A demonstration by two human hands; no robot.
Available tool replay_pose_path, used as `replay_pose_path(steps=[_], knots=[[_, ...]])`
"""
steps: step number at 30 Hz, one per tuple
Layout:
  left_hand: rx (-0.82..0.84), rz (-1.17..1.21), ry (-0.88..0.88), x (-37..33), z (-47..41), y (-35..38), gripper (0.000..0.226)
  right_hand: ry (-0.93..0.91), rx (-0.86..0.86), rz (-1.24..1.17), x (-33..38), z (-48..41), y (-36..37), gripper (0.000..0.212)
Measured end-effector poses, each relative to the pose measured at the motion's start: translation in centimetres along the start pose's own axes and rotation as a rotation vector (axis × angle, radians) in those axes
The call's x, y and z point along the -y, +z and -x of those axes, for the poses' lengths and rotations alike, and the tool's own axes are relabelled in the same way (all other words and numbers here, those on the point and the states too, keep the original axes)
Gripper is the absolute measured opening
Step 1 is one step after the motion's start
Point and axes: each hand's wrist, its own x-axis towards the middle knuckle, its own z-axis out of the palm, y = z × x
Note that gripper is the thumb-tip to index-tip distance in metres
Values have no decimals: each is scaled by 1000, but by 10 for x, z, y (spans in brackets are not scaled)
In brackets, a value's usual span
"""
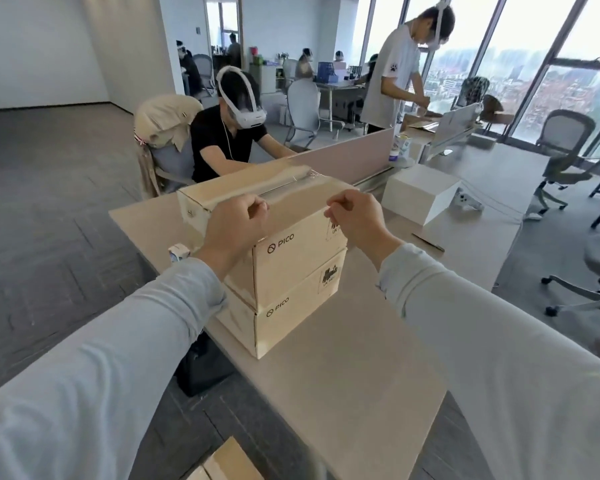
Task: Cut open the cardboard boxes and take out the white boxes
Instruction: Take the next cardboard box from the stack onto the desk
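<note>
Left hand [236, 226] and right hand [355, 218] curl fingers at the near top edge of the upper cardboard box [291, 247], hold unclear; white box [420, 192] stands well apart

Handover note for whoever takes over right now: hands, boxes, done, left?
Left hand: fingers curled on the top box's lid, grip unclear.
Right hand: curled at its near right edge, grip unclear.
No cutter in view.
Top box is stacked on the bottom box on the table; both look closed.
Done: one white box stands on the table, right.
Left: cut both open, take out the white boxes.
</note>
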Motion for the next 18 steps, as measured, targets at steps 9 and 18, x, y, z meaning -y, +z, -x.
replay_pose_path(steps=[9, 18], knots=[[-11, -366, -236, 28, -54, 16, 25, -139, 160, 113, -15, -91, 27, 19], [-88, -606, -777, 20, -76, 46, 47, -240, 439, 485, -38, -205, 52, 41]])
